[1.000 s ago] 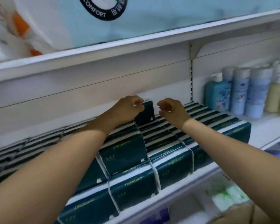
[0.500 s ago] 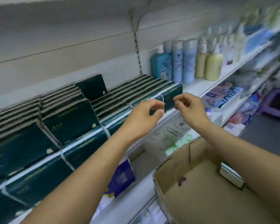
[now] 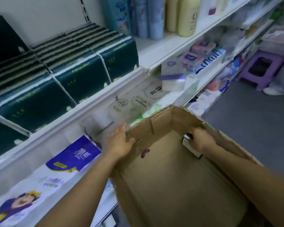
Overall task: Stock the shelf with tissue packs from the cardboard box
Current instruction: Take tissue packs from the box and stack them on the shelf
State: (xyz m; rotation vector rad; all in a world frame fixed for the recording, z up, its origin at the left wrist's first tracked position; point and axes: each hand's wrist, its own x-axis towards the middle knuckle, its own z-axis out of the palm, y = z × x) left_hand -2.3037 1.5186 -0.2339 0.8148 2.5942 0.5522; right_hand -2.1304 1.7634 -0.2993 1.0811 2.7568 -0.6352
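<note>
Fingers [image 3: 194, 134] of our right hand [image 3: 202, 141] curl round a tissue pack [image 3: 186, 142] at the right wall of the cardboard box [image 3: 162, 123], left hand [image 3: 120, 143] pinches the rim; we shd lift it straight, w/o snagging.

Your white metal shelf [image 3: 92, 106] carries dark green tissue packs [image 3: 82, 77] standing in tight rows right up to its front lip. Just right of them on the same board stand blue and cream plastic bottles [image 3: 185, 15]. The lower shelf board [image 3: 191, 97] holds a purple-and-white wrapped paper pack [image 3: 74, 156] and lavender tissue packs [image 3: 172, 76].
</note>
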